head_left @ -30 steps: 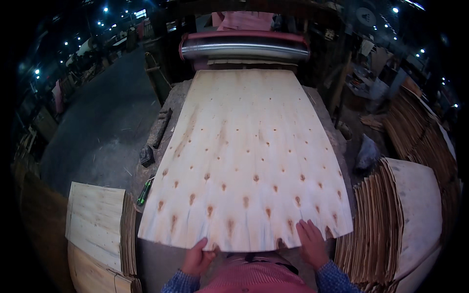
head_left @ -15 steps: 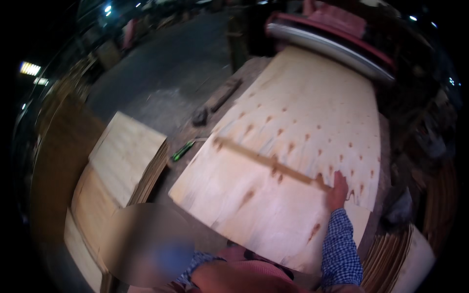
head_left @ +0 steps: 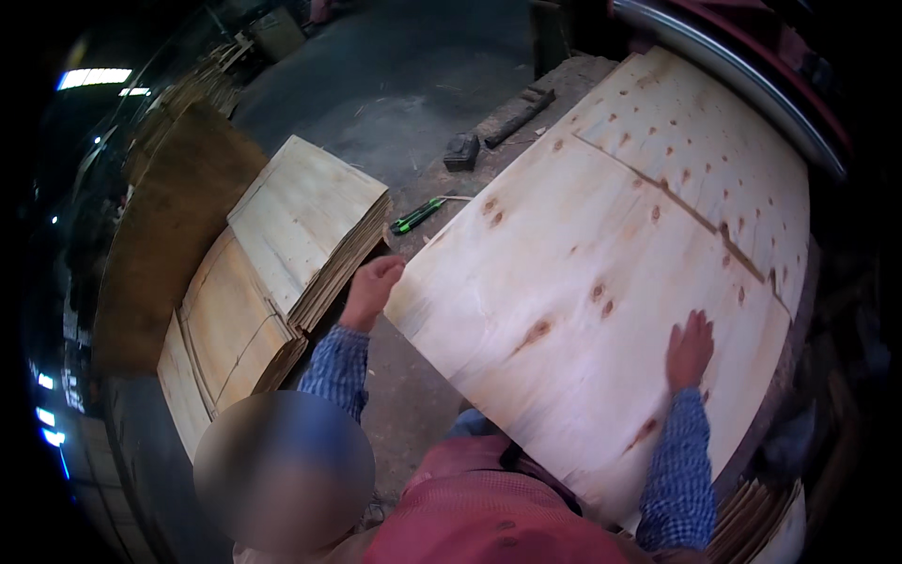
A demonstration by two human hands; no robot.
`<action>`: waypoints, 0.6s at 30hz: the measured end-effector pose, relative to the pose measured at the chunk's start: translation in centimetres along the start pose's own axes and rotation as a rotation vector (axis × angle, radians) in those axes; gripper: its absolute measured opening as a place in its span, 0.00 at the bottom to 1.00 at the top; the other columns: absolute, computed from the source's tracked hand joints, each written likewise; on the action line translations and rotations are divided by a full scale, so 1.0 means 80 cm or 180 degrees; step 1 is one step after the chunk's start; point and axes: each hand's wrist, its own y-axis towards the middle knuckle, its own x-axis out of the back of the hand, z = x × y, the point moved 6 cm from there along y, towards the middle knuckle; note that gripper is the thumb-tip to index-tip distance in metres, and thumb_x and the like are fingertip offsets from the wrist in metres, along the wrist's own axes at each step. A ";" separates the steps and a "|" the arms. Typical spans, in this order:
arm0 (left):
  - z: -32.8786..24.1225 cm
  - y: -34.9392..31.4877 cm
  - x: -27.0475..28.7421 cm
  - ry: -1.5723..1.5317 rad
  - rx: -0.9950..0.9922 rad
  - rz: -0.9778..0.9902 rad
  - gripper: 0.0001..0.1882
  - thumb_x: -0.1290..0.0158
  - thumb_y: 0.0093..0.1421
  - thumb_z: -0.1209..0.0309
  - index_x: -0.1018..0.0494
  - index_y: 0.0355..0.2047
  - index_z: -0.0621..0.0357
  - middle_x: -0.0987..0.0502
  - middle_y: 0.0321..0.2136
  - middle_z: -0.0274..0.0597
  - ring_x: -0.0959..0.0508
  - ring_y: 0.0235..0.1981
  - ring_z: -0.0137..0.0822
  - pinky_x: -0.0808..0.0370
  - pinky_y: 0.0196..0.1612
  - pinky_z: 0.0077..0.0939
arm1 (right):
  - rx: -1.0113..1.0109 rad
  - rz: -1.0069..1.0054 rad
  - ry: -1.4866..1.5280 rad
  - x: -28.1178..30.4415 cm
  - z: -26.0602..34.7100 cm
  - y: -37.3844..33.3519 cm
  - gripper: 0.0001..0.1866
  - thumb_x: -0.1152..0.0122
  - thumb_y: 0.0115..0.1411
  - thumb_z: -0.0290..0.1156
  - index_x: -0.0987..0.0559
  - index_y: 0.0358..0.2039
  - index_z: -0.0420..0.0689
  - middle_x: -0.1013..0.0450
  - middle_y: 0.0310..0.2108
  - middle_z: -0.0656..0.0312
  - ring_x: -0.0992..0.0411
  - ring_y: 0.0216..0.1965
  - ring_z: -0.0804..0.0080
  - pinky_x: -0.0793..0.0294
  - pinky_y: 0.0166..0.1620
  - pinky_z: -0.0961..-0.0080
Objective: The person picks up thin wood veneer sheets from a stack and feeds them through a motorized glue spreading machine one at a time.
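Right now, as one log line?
left hand: at corner of veneer sheet, grip unclear | right hand: open, on sheet | green cutter: left of sheet

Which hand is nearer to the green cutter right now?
Left. The left hand is at the wood sheet's left corner, slightly below the green cutter in the picture; the right hand is open over the sheet, much farther right.

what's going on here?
A person is handling a pale wood sheet: the right hand lies open on it, and the left hand is at its left corner, the grip there unclear. Beyond it, a second sheet lies by a metal roller. A stack of sheets stands to the left.
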 end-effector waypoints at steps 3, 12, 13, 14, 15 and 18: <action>0.114 0.056 -0.019 0.1129 0.0450 0.0476 0.15 0.47 0.59 0.62 0.21 0.37 0.61 0.19 0.36 0.48 0.20 0.38 0.39 0.26 0.41 0.33 | 0.0239 0.0087 -0.0048 0.027 0.026 -0.117 0.27 0.47 0.63 0.37 0.32 0.61 0.41 0.40 0.64 0.47 0.46 0.67 0.44 0.48 0.65 0.48; 0.143 0.047 -0.022 0.1764 -0.1161 0.0400 0.20 0.45 0.56 0.58 0.21 0.44 0.57 0.22 0.45 0.55 0.21 0.43 0.52 0.26 0.51 0.41 | -0.0388 0.0265 0.0546 0.072 0.144 -0.399 0.25 0.46 0.60 0.30 0.31 0.58 0.37 0.40 0.63 0.43 0.48 0.66 0.37 0.49 0.65 0.46; 0.158 0.045 -0.016 0.1760 -0.1284 0.0353 0.20 0.44 0.57 0.59 0.22 0.45 0.58 0.22 0.45 0.55 0.21 0.44 0.52 0.26 0.50 0.40 | -0.0453 0.0260 0.0627 0.070 0.160 -0.414 0.25 0.46 0.60 0.29 0.31 0.58 0.36 0.40 0.63 0.43 0.48 0.66 0.36 0.48 0.65 0.46; 0.175 0.044 -0.011 0.1755 -0.1401 0.0301 0.21 0.44 0.57 0.60 0.23 0.46 0.59 0.22 0.46 0.56 0.22 0.44 0.52 0.26 0.50 0.39 | -0.0484 0.0217 0.0624 0.065 0.172 -0.425 0.25 0.45 0.59 0.28 0.31 0.58 0.36 0.39 0.63 0.43 0.48 0.66 0.37 0.48 0.65 0.46; 0.188 0.045 -0.005 0.1735 -0.1531 0.0243 0.22 0.43 0.57 0.61 0.24 0.48 0.60 0.22 0.46 0.56 0.22 0.44 0.51 0.26 0.50 0.38 | -0.0452 0.0153 0.0595 0.055 0.182 -0.437 0.25 0.45 0.60 0.29 0.31 0.58 0.36 0.39 0.63 0.43 0.48 0.66 0.37 0.48 0.65 0.46; 0.092 0.025 0.013 0.0940 -0.0915 0.0660 0.23 0.43 0.58 0.64 0.26 0.51 0.64 0.21 0.45 0.53 0.21 0.44 0.45 0.25 0.49 0.35 | -0.0509 0.0045 0.0534 0.053 0.172 -0.438 0.26 0.42 0.59 0.32 0.31 0.58 0.36 0.39 0.62 0.44 0.47 0.66 0.37 0.48 0.65 0.46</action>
